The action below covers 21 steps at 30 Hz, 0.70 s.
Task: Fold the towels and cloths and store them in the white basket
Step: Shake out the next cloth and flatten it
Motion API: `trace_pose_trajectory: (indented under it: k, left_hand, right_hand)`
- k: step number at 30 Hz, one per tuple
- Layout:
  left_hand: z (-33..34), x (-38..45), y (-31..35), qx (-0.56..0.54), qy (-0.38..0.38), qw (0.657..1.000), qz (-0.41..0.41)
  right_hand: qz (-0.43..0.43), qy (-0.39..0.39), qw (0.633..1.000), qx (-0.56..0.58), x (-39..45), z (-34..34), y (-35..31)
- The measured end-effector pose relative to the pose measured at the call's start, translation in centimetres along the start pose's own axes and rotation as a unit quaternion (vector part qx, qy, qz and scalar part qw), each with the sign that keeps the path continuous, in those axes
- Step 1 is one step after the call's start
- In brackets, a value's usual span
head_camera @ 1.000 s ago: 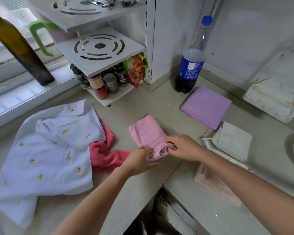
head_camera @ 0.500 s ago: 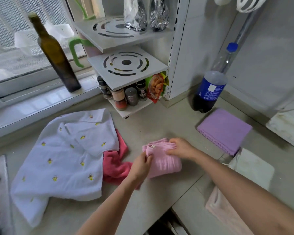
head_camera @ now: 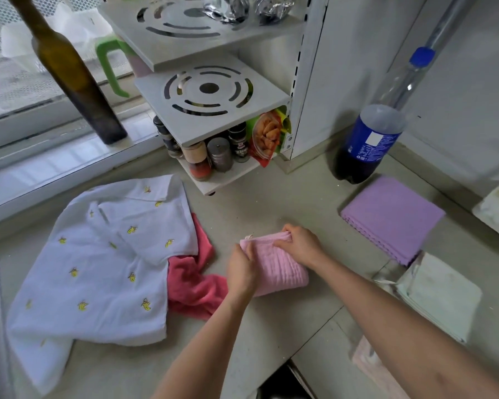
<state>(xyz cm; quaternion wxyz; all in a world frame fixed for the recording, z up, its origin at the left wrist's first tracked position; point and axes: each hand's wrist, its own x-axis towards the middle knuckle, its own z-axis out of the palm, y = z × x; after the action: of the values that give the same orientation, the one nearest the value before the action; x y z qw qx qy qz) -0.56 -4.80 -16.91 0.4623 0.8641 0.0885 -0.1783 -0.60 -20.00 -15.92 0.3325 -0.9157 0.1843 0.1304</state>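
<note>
A small light pink cloth (head_camera: 280,270) lies folded on the counter in the middle. My left hand (head_camera: 241,270) pinches its left edge and my right hand (head_camera: 298,244) pinches its far edge. To the left lies a white cloth with yellow banana prints (head_camera: 98,269), spread out and rumpled, partly over a crumpled red cloth (head_camera: 195,289). On the right sit a folded purple cloth (head_camera: 392,217), a folded pale green cloth (head_camera: 441,295) and under it a pale pink towel (head_camera: 369,367). No white basket is in view.
A white shelf rack (head_camera: 211,96) with spice jars (head_camera: 211,156) stands at the back of the counter. A dark glass bottle (head_camera: 75,79) stands on the window sill. A cola bottle (head_camera: 369,145) stands by the wall, right of the rack. A gap (head_camera: 283,384) opens in the counter front.
Both hands brought the near edge of the pink cloth over to its far edge, folding it in half. The view tilted up, so more of the rack shows.
</note>
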Motion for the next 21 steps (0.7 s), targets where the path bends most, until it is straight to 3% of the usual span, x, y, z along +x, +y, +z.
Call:
trace_pose_trajectory:
  k: [8, 16, 21]
  left_hand:
    - [0.8, 0.6, -0.3, 0.007, 0.037, 0.999, 0.027]
    - [1.4, 0.2, -0.6, 0.017, 0.053, 0.998, 0.027]
    - [1.6, 0.2, -0.9, 0.032, 0.054, 0.997, 0.042]
  right_hand:
    - [0.064, 0.055, 0.983, 0.163, -2.9, 1.2, 2.4]
    - [0.002, 0.181, 0.973, 0.14, -4.9, 3.0, 0.7]
    - [0.034, 0.146, 0.988, 0.043, -4.3, 3.7, 1.4]
